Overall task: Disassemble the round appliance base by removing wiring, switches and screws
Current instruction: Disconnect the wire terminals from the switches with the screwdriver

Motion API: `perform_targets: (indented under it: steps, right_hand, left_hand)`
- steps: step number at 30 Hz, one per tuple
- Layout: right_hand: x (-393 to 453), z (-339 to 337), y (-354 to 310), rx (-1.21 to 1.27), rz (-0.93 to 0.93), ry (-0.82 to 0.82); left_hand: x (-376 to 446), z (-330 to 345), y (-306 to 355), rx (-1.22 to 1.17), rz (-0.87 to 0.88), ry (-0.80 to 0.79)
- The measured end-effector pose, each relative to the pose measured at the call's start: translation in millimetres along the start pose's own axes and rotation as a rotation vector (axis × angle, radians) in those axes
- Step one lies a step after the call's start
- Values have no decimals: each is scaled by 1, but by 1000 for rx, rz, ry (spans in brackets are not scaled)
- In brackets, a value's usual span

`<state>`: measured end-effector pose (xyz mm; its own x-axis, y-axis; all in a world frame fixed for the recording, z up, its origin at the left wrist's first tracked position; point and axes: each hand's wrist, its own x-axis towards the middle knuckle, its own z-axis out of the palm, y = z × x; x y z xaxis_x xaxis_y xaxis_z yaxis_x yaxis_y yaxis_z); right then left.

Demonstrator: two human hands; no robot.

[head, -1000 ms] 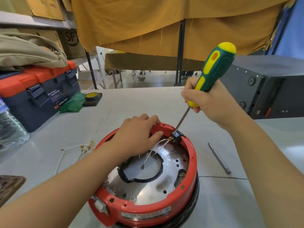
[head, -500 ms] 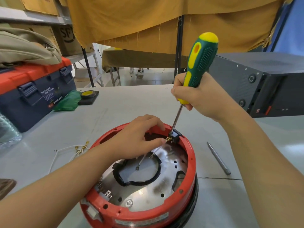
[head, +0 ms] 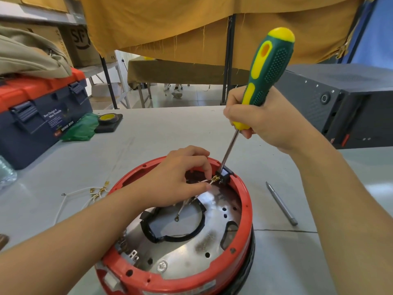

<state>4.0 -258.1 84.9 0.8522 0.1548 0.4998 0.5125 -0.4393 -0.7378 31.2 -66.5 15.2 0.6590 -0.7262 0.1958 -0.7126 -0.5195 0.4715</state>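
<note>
The round appliance base (head: 244, 235) has a red rim and a silver inner plate with a black-edged hole, and it sits on the grey table in front of me. A small black switch (head: 225, 175) is set in its far rim. My left hand (head: 174, 179) reaches inside and pinches the white wires with brass terminals (head: 209, 180) at that switch. My right hand (head: 263, 122) grips a green and yellow screwdriver (head: 268, 67), whose tip rests at the switch. One wire with a ring terminal (head: 177, 218) hangs over the hole.
Loose white wires with brass ends (head: 93, 191) lie left of the base. A grey metal bit (head: 281, 204) lies to its right. A blue and red toolbox (head: 38, 116), a green cloth (head: 81, 127) and tape roll (head: 107, 119) stand at the left; a black case (head: 340, 103) at the right.
The screwdriver has tilted more upright and its handle has shifted left. My left hand's fingers have closed on the wires by the switch. The camera view dropped slightly.
</note>
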Motion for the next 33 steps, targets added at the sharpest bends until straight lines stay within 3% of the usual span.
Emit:
perform_targets:
  steps: [33]
  right_hand:
    - [-5, -5, -9, -105, 21, -50]
  left_hand:
    - [1, 1, 2, 4, -2, 9]
